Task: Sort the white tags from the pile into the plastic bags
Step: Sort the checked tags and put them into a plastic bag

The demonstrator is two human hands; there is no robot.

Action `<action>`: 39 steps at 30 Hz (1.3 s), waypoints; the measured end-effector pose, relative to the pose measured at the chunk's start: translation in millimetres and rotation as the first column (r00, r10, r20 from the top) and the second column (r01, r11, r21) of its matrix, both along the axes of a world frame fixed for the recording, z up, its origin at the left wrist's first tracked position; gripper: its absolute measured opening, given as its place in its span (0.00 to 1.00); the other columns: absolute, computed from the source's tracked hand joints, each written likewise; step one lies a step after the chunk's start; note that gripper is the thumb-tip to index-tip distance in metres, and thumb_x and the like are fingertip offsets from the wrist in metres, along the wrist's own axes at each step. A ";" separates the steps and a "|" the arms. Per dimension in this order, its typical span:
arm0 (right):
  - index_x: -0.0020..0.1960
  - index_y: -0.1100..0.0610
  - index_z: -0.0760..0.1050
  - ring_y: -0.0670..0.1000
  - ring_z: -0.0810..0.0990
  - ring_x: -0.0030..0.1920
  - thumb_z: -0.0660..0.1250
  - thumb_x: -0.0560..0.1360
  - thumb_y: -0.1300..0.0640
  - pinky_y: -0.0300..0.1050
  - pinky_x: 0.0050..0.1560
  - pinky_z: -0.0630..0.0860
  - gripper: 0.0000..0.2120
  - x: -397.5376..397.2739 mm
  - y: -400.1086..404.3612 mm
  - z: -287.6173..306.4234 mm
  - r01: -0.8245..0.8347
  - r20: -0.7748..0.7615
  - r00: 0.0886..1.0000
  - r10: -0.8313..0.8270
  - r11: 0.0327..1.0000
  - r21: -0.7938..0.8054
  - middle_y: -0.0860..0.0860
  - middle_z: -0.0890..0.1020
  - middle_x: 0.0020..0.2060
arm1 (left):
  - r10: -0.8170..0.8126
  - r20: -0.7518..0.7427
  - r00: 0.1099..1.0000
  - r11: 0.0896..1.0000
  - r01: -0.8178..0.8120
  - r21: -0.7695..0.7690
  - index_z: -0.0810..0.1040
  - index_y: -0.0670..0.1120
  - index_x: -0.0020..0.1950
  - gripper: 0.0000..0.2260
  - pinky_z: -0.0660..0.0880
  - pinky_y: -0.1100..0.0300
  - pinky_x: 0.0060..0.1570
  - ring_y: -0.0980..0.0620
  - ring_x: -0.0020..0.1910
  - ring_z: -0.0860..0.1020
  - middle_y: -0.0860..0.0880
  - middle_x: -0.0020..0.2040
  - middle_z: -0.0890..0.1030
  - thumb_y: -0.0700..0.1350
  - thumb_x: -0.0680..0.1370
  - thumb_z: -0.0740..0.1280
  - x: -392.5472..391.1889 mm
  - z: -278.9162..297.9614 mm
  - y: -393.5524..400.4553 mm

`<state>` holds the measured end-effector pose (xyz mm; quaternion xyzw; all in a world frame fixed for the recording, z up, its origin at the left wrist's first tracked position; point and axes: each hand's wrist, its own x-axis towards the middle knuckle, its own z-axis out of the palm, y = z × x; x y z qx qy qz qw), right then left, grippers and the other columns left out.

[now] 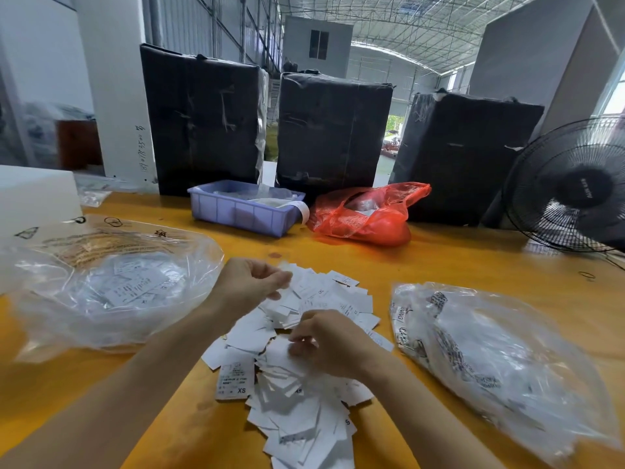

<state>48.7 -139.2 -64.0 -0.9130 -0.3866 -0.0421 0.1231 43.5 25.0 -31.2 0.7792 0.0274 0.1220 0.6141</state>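
White tags (297, 394) heaped mid-tabletop (473, 262), most unsorted; left hand (250, 286) and right hand (334, 343) each grip tags; left bag (111, 286) part-filled; right bag (500, 363) contents unclear.

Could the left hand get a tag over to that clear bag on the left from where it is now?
Probably yes. The left hand is over the far end of the tag pile, and the clear bag on the left lies right beside it on the table, with nothing in between.

"XS" on a white tag (235, 380) near the pile's left edge, "S" on another tag (347, 422) lower right
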 end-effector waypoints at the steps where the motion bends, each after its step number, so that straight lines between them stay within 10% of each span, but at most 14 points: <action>1: 0.48 0.63 0.80 0.55 0.77 0.46 0.67 0.75 0.54 0.52 0.47 0.74 0.12 -1.2 -2.4 2.0 -0.006 -0.049 0.999 0.008 0.999 0.037 0.55 0.79 0.46 | -0.001 -0.004 1.000 1.000 0.001 0.002 0.83 0.43 0.39 0.05 0.72 0.73 0.29 0.61 0.28 0.79 0.52 0.35 0.84 0.44 0.73 0.72 0.2 -0.2 0.4; 7: 0.54 0.57 0.80 0.47 0.72 0.41 0.77 0.67 0.53 0.39 0.40 0.69 0.18 -1.7 -9.5 11.9 0.139 -0.215 0.971 -0.103 0.977 0.161 0.46 0.74 0.39 | -0.007 -0.021 1.000 1.000 0.008 0.024 0.83 0.44 0.39 0.03 0.72 0.72 0.29 0.61 0.27 0.79 0.52 0.32 0.84 0.42 0.72 0.73 -1.7 0.0 1.4; 11: 0.39 0.55 0.80 0.43 0.74 0.32 0.77 0.65 0.60 0.38 0.33 0.72 0.06 5.1 -18.4 14.2 0.302 -0.275 0.937 -0.215 0.893 0.334 0.45 0.77 0.30 | -0.035 -0.026 0.999 0.999 0.035 -0.001 0.82 0.41 0.39 0.02 0.72 0.72 0.28 0.61 0.26 0.78 0.52 0.30 0.83 0.37 0.70 0.74 -4.0 1.4 0.0; 16: 0.25 0.53 0.69 0.43 0.59 0.19 0.70 0.74 0.58 0.35 0.24 0.57 0.20 12.4 -32.8 14.8 0.431 -0.439 0.862 -0.252 0.821 0.375 0.44 0.62 0.19 | -0.069 -0.033 0.997 0.998 0.069 -0.013 0.82 0.41 0.40 0.02 0.74 0.70 0.29 0.59 0.28 0.79 0.50 0.32 0.84 0.39 0.72 0.73 -4.3 -0.6 -0.3; 23: 0.44 0.58 0.82 0.49 0.71 0.31 0.71 0.73 0.63 0.37 0.31 0.67 0.02 13.9 -39.0 14.8 0.486 -0.546 0.830 -0.112 0.627 0.609 0.53 0.77 0.30 | -0.081 -0.071 0.994 0.996 0.078 -0.046 0.82 0.42 0.41 0.08 0.75 0.64 0.37 0.59 0.29 0.80 0.50 0.35 0.85 0.47 0.74 0.71 -1.3 -3.5 -0.6; 30: 0.38 0.50 0.80 0.51 0.76 0.48 0.73 0.70 0.63 0.41 0.50 0.72 0.09 13.1 -39.7 14.5 0.371 -0.407 0.904 -0.130 0.711 0.597 0.52 0.80 0.46 | -0.082 -0.087 0.993 0.996 0.078 -0.053 0.82 0.41 0.41 0.07 0.75 0.64 0.37 0.59 0.28 0.79 0.50 0.35 0.85 0.45 0.74 0.71 -3.7 -3.9 -2.9; 39: 0.29 0.57 0.81 0.42 0.80 0.44 0.64 0.69 0.80 0.40 0.42 0.79 0.22 11.5 -44.1 21.9 0.286 -0.409 0.885 0.221 0.435 0.854 0.46 0.83 0.38 | -0.104 -0.103 0.989 0.990 0.094 -0.103 0.82 0.42 0.43 0.04 0.75 0.64 0.37 0.59 0.30 0.80 0.50 0.37 0.85 0.43 0.73 0.72 -4.6 -2.0 -3.1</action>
